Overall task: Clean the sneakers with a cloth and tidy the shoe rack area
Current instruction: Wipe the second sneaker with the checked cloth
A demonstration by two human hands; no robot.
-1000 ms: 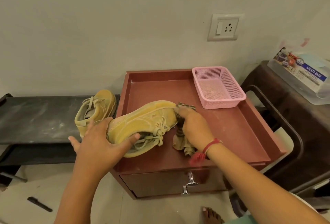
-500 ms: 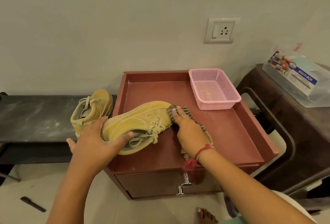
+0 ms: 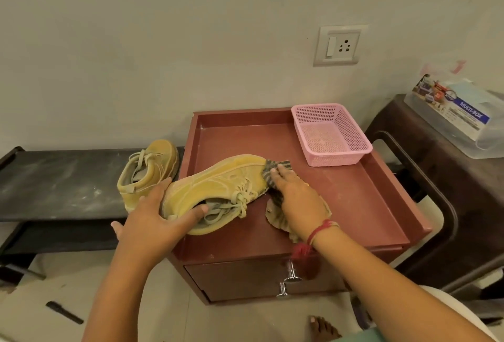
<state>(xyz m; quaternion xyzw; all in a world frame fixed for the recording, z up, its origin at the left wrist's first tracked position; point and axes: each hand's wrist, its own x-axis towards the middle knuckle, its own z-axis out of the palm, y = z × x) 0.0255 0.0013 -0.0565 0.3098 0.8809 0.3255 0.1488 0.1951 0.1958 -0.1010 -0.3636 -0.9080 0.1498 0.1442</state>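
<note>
A dusty yellow sneaker (image 3: 218, 180) lies on its side on the red-brown cabinet top (image 3: 341, 194), toe toward the back. My left hand (image 3: 155, 219) grips its heel, thumb inside the opening. My right hand (image 3: 297, 199) presses a striped brown cloth (image 3: 275, 168) against the toe with fingers laid fairly flat; the rest of the cloth trails under my palm. The second yellow sneaker (image 3: 148, 172) stands on the black shoe rack shelf (image 3: 54, 183), just left of the cabinet.
A pink plastic basket (image 3: 351, 150) sits in the cabinet's back right corner. A dark stool (image 3: 436, 205) with a clear box (image 3: 458, 118) stands to the right. Drawer knobs (image 3: 289, 284) stick out in front. A dark small object (image 3: 64, 312) lies on the floor.
My right hand has slid the cloth along the sneaker's toe, from beside the laces up to the tip. My left hand keeps its hold on the heel.
</note>
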